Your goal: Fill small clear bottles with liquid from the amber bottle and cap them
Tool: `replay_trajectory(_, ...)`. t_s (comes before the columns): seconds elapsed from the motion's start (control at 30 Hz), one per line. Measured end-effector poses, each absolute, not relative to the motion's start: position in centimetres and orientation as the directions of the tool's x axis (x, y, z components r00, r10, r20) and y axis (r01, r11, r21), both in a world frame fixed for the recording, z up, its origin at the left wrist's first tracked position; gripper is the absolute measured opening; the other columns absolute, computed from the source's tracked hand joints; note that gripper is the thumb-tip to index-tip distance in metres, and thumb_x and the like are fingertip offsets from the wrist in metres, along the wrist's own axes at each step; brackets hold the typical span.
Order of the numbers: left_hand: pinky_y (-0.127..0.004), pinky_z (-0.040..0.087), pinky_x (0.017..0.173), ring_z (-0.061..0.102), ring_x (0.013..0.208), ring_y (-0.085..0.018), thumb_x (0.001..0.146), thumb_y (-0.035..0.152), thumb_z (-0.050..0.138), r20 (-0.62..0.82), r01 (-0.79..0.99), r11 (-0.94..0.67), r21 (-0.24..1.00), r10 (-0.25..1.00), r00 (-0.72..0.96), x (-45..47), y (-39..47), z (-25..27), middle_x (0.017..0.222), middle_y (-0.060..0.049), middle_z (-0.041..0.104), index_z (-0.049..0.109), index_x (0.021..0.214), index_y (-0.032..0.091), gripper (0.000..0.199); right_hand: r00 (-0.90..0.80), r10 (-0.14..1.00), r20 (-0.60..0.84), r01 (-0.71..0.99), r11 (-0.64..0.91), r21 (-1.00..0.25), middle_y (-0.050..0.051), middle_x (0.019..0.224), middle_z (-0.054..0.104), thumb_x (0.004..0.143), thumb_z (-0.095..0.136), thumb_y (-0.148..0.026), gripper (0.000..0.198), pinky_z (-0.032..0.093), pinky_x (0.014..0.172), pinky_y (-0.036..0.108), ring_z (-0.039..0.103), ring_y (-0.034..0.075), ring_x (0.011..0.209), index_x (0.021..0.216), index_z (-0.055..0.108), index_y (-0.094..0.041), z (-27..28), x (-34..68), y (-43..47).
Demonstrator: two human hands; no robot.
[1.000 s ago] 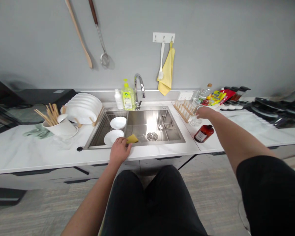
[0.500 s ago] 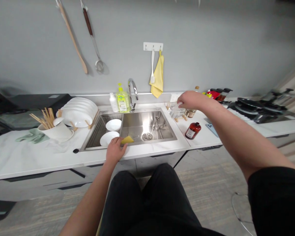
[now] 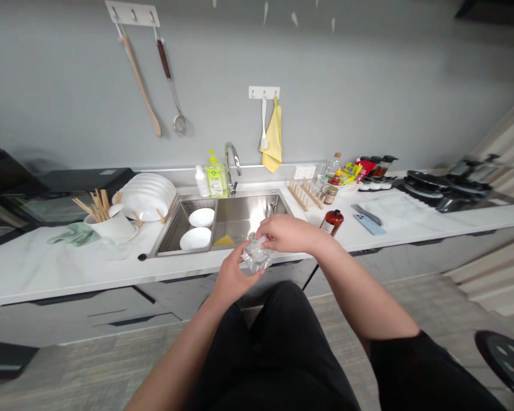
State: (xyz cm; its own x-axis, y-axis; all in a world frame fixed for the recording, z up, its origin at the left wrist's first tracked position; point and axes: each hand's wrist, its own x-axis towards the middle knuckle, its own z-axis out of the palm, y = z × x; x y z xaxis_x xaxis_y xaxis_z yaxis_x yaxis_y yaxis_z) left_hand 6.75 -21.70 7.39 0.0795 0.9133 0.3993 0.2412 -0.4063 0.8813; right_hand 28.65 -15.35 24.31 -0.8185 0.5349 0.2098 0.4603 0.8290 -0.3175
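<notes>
Over the front edge of the sink (image 3: pixel 156 246), both hands meet at a clear, see-through container (image 3: pixel 257 258); whether it is glass or plastic is hard to make out. My right hand (image 3: pixel 282 233) is closed on its top, with the fingertips pinching a whitish part. My left hand (image 3: pixel 235 274) cups its left side, thumb along the bottom. Behind my hands, a yellow sponge (image 3: pixel 223 241) lies in the sink. Two white bowls, one farther back (image 3: pixel 201 217) and one nearer (image 3: pixel 196 238), sit in the left section of the sink.
A wooden rack (image 3: pixel 305 196) and a red-brown bottle (image 3: pixel 332 221) stand right of the sink, with a phone (image 3: pixel 369 224) beyond. The faucet (image 3: pixel 231 168) and green soap bottle (image 3: pixel 216 178) are behind it. White plates (image 3: pixel 148 197) stand at left.
My right hand has brought the clear container from the wooden rack to above the sink's front. My left hand has left the sponge and taken hold of the container. The view has shifted.
</notes>
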Motion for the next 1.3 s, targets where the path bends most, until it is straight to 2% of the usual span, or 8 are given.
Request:
replay_trajectory(0.1, -0.053, 0.066, 0.116, 0.082, 0.123, -0.033, 0.079, 0.035, 0.098, 0.336, 0.047, -0.341, 0.939, 0.937, 0.093, 6.4, -22.7, 6.8, 0.138, -0.012, 0.082, 0.068, 0.147, 0.025, 0.075, -0.715, 0.616, 0.33, 0.437, 0.763, -0.477, 0.008, 0.111, 0.086, 0.1, 0.084, -0.027, 0.024, 0.055, 0.091, 0.039, 0.077, 0.027, 0.098, 0.123, 0.089, -0.025, 21.9, 28.3, -16.7)
replay_trajectory(0.2, -0.053, 0.064, 0.119, 0.08, 0.13, -0.034, 0.078, 0.042, 0.101, 0.333, -0.07, -0.328, 0.942, 0.939, 0.085, 6.0, -23.5, 6.5, 0.143, -0.015, 0.081, 0.068, 0.145, 0.023, 0.078, -0.556, 0.713, 0.427, 0.329, 0.661, -0.674, 0.013, 0.147, 0.079, 0.094, 0.094, -0.047, 0.063, 0.061, 0.105, 0.047, 0.077, 0.033, 0.119, 0.152, 0.077, -0.029, 18.1, 28.4, -18.0)
replay_trajectory(0.37, -0.053, 0.064, 0.118, 0.08, 0.13, -0.036, 0.078, 0.051, 0.104, 0.313, -0.112, -0.302, 0.947, 0.945, 0.096, 5.4, -24.2, 6.4, 0.145, -0.017, 0.079, 0.067, 0.148, 0.022, 0.085, -0.561, 0.783, 0.268, 0.067, 0.366, -0.928, 0.013, 0.164, 0.068, 0.076, 0.106, -0.056, 0.106, 0.061, 0.116, 0.052, 0.072, 0.038, 0.14, 0.169, 0.059, -0.032, 11.9, 27.7, -19.5)
replay_trajectory(0.5, -0.054, 0.064, 0.116, 0.081, 0.127, -0.036, 0.08, 0.051, 0.104, 0.288, -0.134, -0.268, 0.954, 0.942, 0.171, 5.1, -23.8, 6.4, 0.142, -0.018, 0.079, 0.065, 0.154, 0.021, 0.088, -0.49, 0.846, 0.208, -0.08, 0.193, -0.978, 0.01, 0.148, 0.075, 0.066, 0.11, -0.058, 0.101, 0.06, 0.117, 0.049, 0.073, 0.036, 0.135, 0.152, 0.067, -0.03, 9.5, 26.5, -19.8)
replay_trajectory(0.73, -0.058, 0.051, 0.132, 0.058, 0.162, -0.039, 0.097, 0.06, 0.088, 0.428, 0.028, -0.435, 0.9, 0.894, 0.131, 2.9, -23.6, 6.9, 0.172, -0.016, 0.06, 0.066, 0.162, 0.031, 0.074, -0.404, 0.896, 0.184, -0.122, 0.147, -0.982, 0.007, 0.133, 0.078, 0.059, 0.113, -0.057, 0.091, 0.061, 0.114, 0.049, 0.075, 0.035, 0.125, 0.135, 0.07, -0.03, 7.9, 26.7, -20.4)
replay_trajectory(0.97, -0.058, 0.052, 0.133, 0.074, 0.146, -0.036, 0.104, 0.054, 0.083, 0.313, 0.039, -0.336, 0.941, 0.908, 0.279, 4.1, -23.7, 9.0, 0.149, -0.013, 0.082, 0.063, 0.168, 0.03, 0.071, -0.452, 0.865, 0.216, -0.131, 0.175, -0.976, 0.006, 0.135, 0.079, 0.061, 0.114, -0.048, 0.089, 0.062, 0.11, 0.046, 0.077, 0.033, 0.122, 0.137, 0.071, -0.032, 7.0, 27.0, -21.7)
replay_trajectory(1.13, -0.058, 0.057, 0.128, 0.08, 0.133, -0.037, 0.097, 0.051, 0.089, 0.291, 0.053, -0.315, 0.948, 0.92, 0.263, 4.3, -23.0, 8.4, 0.133, -0.013, 0.087, 0.078, 0.149, 0.025, 0.059, -0.399, 0.895, 0.201, -0.044, 0.2, -0.979, 0.006, 0.134, 0.08, 0.056, 0.116, -0.046, 0.094, 0.064, 0.105, 0.045, 0.078, 0.033, 0.118, 0.138, 0.071, -0.031, 6.7, 27.0, -22.1)
replay_trajectory(1.3, -0.053, 0.064, 0.113, 0.082, 0.112, -0.034, 0.075, 0.046, 0.106, 0.319, 0.134, -0.319, 0.938, 0.948, 0.026, 5.2, -22.9, 7.4, 0.112, -0.01, 0.085, 0.083, 0.116, 0.023, 0.052, -0.363, 0.911, 0.194, 0.01, 0.212, -0.977, 0.007, 0.134, 0.08, 0.059, 0.114, -0.047, 0.087, 0.066, 0.104, 0.049, 0.08, 0.035, 0.118, 0.133, 0.072, -0.031, 6.2, 25.9, -22.8)
